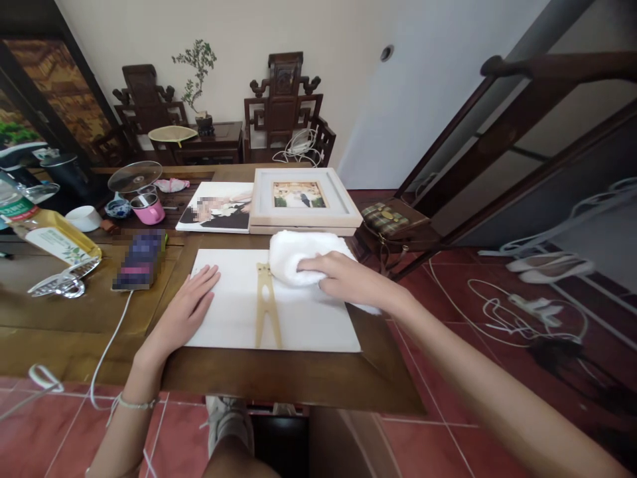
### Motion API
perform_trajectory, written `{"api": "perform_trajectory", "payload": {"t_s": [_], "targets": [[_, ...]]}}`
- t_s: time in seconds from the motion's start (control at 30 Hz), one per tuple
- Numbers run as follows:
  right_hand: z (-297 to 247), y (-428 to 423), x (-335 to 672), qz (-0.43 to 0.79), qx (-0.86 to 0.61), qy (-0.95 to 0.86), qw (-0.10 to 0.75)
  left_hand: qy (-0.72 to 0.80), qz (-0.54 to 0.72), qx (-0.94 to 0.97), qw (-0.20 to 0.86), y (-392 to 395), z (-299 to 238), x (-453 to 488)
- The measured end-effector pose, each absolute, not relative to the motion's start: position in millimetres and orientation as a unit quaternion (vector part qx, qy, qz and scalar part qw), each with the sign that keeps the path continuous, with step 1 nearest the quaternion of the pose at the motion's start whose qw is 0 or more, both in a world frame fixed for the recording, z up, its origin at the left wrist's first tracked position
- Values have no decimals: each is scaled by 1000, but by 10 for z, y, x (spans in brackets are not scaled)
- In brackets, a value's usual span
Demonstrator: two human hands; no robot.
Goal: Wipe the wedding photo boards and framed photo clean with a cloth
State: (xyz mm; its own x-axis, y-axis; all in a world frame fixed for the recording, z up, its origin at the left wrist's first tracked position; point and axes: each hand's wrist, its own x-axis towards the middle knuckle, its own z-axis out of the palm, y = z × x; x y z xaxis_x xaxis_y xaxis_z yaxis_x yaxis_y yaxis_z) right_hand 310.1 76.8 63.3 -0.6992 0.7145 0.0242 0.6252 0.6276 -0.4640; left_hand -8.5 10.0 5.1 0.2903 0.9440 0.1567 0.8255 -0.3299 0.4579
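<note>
A white rectangular panel (313, 325) lies flat on the wooden table, with a tan, A-shaped strip like a picture stand (265, 299) down its middle. My left hand (186, 309) rests on the panel's left edge, fingers stretched out and lying flat. In my right hand (343, 272) is a fluffy white cloth (293, 255), bunched up and pressed against the panel's far right part. The cloth covers the panel's upper right area and hides the tips of my right fingers.
Behind the panel lie a light wooden picture frame (306, 222) and a photo panel (216, 207). To the left are a phone (140, 260) on a white cable, a clear hair claw (64, 279), a pink mug (148, 210) and an oil bottle (57, 236). A bag (391, 219) sits beyond the table's right edge.
</note>
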Motion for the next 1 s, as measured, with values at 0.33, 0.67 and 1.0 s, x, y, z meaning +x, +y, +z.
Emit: {"api": "perform_trajectory", "payload": {"t_s": [0.33,0.67,1.0], "targets": [[1083,-182,3412,350,-331,-875,-47,554,205,794,140,101,43,-81],[548,715,2935,272,-392,-857,193,556,205,794,134,101,49,-83],[486,-140,2466,214,-283,-933,58,557,206,792,143,112,24,-88]]}}
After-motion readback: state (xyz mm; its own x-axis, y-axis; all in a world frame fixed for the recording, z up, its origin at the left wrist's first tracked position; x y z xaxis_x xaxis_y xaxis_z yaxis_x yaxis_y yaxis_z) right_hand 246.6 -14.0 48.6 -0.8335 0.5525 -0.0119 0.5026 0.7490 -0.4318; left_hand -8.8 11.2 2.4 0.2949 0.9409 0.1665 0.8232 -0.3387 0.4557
